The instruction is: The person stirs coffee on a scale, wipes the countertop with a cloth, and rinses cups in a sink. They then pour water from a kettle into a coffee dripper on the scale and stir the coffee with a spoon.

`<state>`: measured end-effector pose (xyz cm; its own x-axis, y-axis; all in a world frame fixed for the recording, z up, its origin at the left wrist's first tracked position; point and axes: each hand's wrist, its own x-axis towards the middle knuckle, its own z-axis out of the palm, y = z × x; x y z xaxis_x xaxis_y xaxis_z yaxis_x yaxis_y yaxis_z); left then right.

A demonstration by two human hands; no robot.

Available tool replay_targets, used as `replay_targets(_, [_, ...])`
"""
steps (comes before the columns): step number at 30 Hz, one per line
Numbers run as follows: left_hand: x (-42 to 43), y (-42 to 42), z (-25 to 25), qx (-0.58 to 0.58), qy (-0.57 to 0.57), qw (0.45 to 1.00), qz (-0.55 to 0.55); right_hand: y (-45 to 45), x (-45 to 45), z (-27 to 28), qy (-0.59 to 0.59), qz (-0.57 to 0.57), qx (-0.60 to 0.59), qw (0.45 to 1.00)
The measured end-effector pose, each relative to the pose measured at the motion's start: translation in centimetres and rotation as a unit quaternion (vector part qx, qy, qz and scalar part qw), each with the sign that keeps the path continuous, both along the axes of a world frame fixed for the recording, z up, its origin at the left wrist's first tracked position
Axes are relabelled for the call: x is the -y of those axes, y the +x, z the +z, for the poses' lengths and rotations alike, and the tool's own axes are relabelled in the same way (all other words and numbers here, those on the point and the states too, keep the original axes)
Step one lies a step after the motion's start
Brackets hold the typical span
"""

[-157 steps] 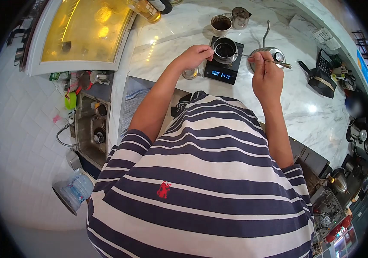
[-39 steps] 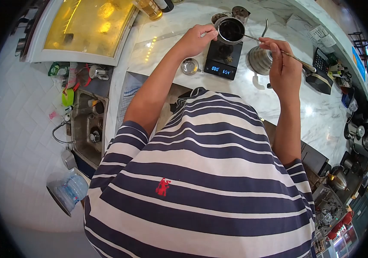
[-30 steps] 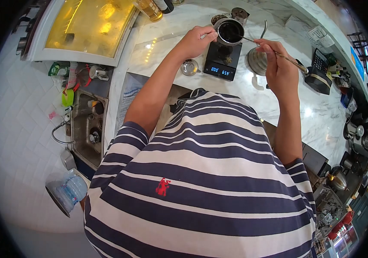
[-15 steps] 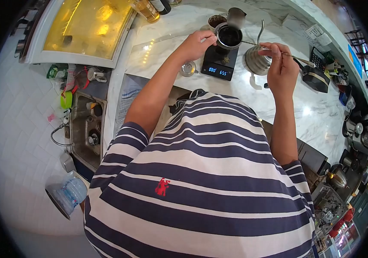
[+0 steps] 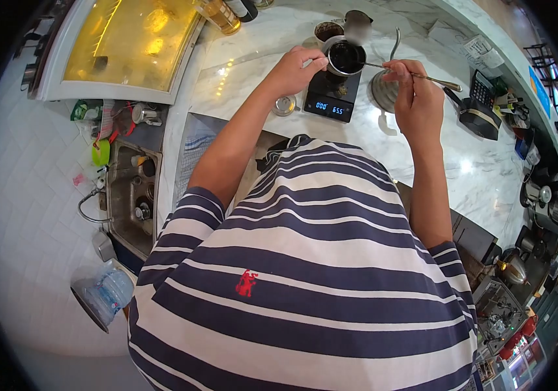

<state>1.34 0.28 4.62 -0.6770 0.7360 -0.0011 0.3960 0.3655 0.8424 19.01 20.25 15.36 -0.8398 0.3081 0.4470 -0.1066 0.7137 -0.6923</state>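
Observation:
My left hand (image 5: 300, 70) is closed at the near left edge of a round, pale-rimmed vessel (image 5: 346, 57) with dark contents. The vessel is over a black digital scale (image 5: 330, 105), whose blue display seems to read 65.5. Between the fingers of my right hand (image 5: 417, 98) is a long, thin metal spoon (image 5: 445, 84). Its far end reaches into the vessel, where the tip is lost against the dark contents. Just behind my right fingers stands a gooseneck kettle (image 5: 383, 93), partly covered by that hand.
A small glass (image 5: 285, 105) stands left of the scale. Beyond the vessel are a cup with brown contents (image 5: 328, 30) and a dark metal cup (image 5: 358, 25). A black card-terminal-like device (image 5: 479, 117) lies right. Bottles (image 5: 220, 16) stand at the back left, a sink (image 5: 132, 195) lower left.
My right hand has shifted slightly left, and the spoon's handle has swung with it, its outer end now left of before. My left hand keeps its place at the vessel.

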Motion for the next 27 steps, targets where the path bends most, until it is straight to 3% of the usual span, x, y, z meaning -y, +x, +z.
replay_targets(15, [0.0,0.0,-0.3,0.006,0.008,1.000,0.002,-0.1,-0.2,-0.7,-0.005,-0.013,-0.005,1.000])
replay_targets(27, [-0.1,-0.5,0.0,0.007,-0.004,1.000,-0.002,0.5,-1.1,-0.4,0.019,0.059,-0.049,0.997])
